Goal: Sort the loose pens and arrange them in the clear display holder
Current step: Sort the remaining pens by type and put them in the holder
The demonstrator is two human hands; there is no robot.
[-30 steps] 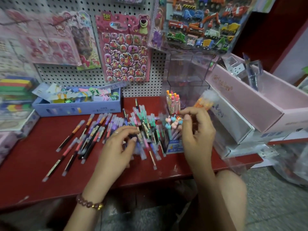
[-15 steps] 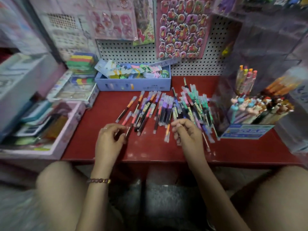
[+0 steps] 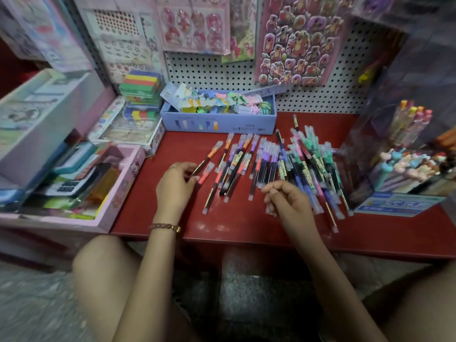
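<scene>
Dropped back from the clear display holder [image 3: 357, 169] at 3 o'clock, seen reaching there a second ago, to the loose pens [image 3: 271, 164]: right hand [image 3: 290, 202], now at 5 o'clock of the pile. Slid up, too, onto the pile's 9 o'clock edge: left hand [image 3: 174, 187], fingertips touching the near end of a coral pen [image 3: 206, 175]. Narrow there, thumb and forefinger close together, yet not plain whether pinching or only touching. Curled and motion-blurred on the right, a clear-capped pen just under the knuckles; cannot tell if held.

Spread flat across the middle of the red shelf [image 3: 234, 225], most of the stock, roughly grouped by colour: orange and coral at 9, purple at centre, teal and blue heaped toward 3. Already standing in the holder, character-topped pens [image 3: 414, 164] in front and slim pastel ones behind.

Judged mid-sort: gathering like colours before loading, well short of done. Next calls for closing on one colour group, squaring the barrels into a bundle, lifting toward 3 o'clock and lowering them upright into a compartment with room, without knocking those already in.
</scene>
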